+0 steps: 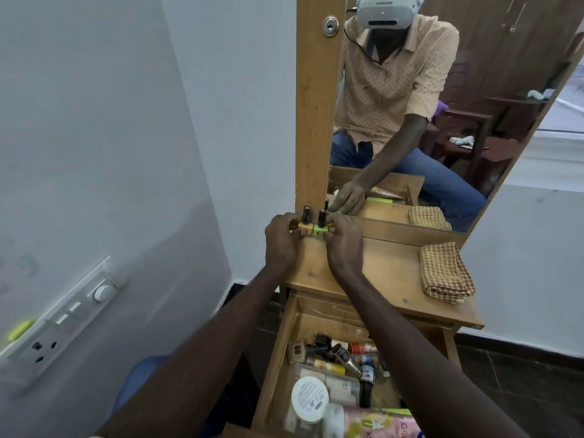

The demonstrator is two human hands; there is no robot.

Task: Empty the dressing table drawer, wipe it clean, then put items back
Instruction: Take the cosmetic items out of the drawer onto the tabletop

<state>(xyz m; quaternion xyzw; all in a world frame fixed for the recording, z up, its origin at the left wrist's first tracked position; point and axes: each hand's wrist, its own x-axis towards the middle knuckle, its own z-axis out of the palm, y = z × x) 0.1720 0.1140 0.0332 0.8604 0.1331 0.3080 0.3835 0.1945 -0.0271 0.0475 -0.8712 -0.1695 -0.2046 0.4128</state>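
At the back left corner of the counter (pixel 379 273), against the mirror frame (pixel 316 121), the left hand (pixel 281 238) pinches the tan bottle (pixel 305 226). The right hand (pixel 344 241) pinches the green bottle (pixel 319 228). Both bottles stand upright and touching, black caps pointing up. The drawer (pixel 278 358) below is open and crowded.

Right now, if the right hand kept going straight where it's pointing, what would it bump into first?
The right hand pinches the green bottle; going on, it would probably push into the orange bottle beside it, though depth is unclear.
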